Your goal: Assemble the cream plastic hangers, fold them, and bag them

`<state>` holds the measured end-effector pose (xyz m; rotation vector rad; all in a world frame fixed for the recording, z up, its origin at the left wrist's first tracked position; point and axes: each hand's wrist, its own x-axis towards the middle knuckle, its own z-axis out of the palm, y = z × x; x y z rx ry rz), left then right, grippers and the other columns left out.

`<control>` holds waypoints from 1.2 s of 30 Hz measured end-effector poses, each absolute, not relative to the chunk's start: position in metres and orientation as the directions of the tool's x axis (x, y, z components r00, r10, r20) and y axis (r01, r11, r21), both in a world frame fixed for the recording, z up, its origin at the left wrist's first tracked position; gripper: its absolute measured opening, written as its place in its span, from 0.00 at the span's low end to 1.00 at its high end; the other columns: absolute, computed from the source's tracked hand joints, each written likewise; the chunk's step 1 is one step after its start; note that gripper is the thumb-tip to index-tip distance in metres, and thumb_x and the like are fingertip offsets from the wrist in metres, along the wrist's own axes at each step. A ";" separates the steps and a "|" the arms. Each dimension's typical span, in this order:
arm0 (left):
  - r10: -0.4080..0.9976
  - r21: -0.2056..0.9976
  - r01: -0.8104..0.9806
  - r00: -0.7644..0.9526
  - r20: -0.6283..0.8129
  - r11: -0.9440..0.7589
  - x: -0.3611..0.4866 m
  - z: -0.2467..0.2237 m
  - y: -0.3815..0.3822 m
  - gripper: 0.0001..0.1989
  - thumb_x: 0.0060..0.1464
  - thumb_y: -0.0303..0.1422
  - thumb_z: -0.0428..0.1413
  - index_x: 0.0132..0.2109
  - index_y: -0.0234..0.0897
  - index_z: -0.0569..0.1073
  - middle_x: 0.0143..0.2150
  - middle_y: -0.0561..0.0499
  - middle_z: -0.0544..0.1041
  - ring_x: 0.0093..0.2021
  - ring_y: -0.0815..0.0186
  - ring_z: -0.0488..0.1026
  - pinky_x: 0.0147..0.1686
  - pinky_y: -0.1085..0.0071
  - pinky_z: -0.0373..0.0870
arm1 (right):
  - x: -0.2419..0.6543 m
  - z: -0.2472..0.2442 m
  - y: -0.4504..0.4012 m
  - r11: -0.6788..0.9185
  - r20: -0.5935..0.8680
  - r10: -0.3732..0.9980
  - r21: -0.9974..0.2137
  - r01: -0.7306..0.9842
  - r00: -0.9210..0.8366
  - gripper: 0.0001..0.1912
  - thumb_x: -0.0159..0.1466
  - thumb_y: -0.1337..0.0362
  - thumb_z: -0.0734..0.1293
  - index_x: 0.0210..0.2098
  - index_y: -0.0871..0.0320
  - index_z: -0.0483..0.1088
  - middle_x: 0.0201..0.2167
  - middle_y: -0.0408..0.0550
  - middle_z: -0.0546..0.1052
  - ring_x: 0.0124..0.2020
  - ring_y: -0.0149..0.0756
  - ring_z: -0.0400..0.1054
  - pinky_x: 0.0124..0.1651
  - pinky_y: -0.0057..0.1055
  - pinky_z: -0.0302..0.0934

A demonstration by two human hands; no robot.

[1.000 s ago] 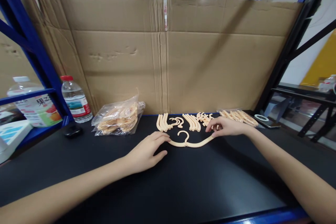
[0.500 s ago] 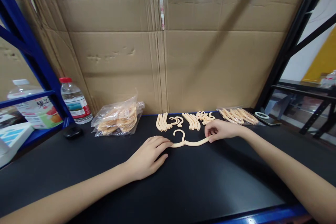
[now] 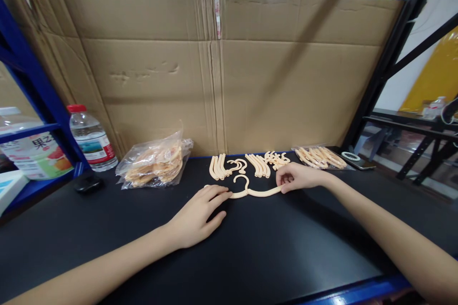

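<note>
A cream plastic hanger [image 3: 264, 193] with its hook pointing away lies on the black table [image 3: 250, 257]. My right hand [image 3: 295, 177] pinches the hanger's right end between bent fingers. My left hand [image 3: 200, 214] rests palm down over the left end, thumb spread from the fingers, fingertips touching the arm. Behind the hanger are a left row of cream arms [image 3: 217, 167], some loose hooks [image 3: 239, 166], a second row of arms [image 3: 258, 166] and a small pile of hooks [image 3: 277, 158].
A clear bag of cream parts [image 3: 155, 162], a black mouse [image 3: 88, 184] and a red-capped bottle [image 3: 92, 140] stand at left. At right lie a flat bag of hangers [image 3: 320, 157] and a phone [image 3: 361, 163] with a pale ring. Cardboard [image 3: 161, 71] walls the back.
The camera view has shifted slightly, so the scene appears a little further left. Both hands keep their places on the hanger.
</note>
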<state>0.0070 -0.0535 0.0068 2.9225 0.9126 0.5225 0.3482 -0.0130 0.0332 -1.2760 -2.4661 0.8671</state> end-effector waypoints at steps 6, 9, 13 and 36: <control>0.582 0.158 0.566 0.738 0.341 -0.809 0.003 0.003 -0.053 0.20 0.59 0.32 0.49 0.58 0.40 0.64 0.59 0.45 0.66 0.59 0.57 0.63 0.59 0.57 0.60 | 0.348 0.032 -0.014 0.449 -0.044 0.810 -0.593 0.668 -0.584 0.07 0.53 0.64 0.70 0.29 0.62 0.73 0.24 0.44 0.72 0.25 0.30 0.64 0.29 0.26 0.59; 0.592 0.158 0.576 0.732 0.336 -0.802 0.004 0.003 -0.053 0.20 0.59 0.32 0.50 0.58 0.39 0.65 0.59 0.45 0.66 0.59 0.58 0.63 0.60 0.57 0.60 | 0.347 0.031 -0.014 0.454 -0.032 0.816 -0.584 0.673 -0.578 0.06 0.53 0.64 0.69 0.29 0.62 0.73 0.23 0.43 0.71 0.25 0.29 0.64 0.28 0.26 0.58; 0.600 0.154 0.585 0.729 0.329 -0.796 0.004 0.004 -0.054 0.20 0.59 0.32 0.50 0.58 0.40 0.64 0.59 0.45 0.66 0.59 0.57 0.62 0.60 0.55 0.59 | 0.346 0.030 -0.014 0.454 -0.028 0.821 -0.574 0.681 -0.571 0.06 0.53 0.65 0.69 0.29 0.61 0.72 0.23 0.43 0.72 0.25 0.30 0.64 0.28 0.26 0.59; 0.913 0.400 0.832 0.278 0.299 -0.384 0.016 0.013 0.049 0.12 0.55 0.30 0.55 0.46 0.30 0.72 0.46 0.42 0.73 0.45 0.59 0.72 0.47 0.60 0.69 | 0.275 0.030 0.022 0.635 0.296 0.772 -0.340 0.694 -0.562 0.10 0.55 0.71 0.67 0.37 0.60 0.74 0.25 0.44 0.75 0.27 0.33 0.67 0.32 0.27 0.56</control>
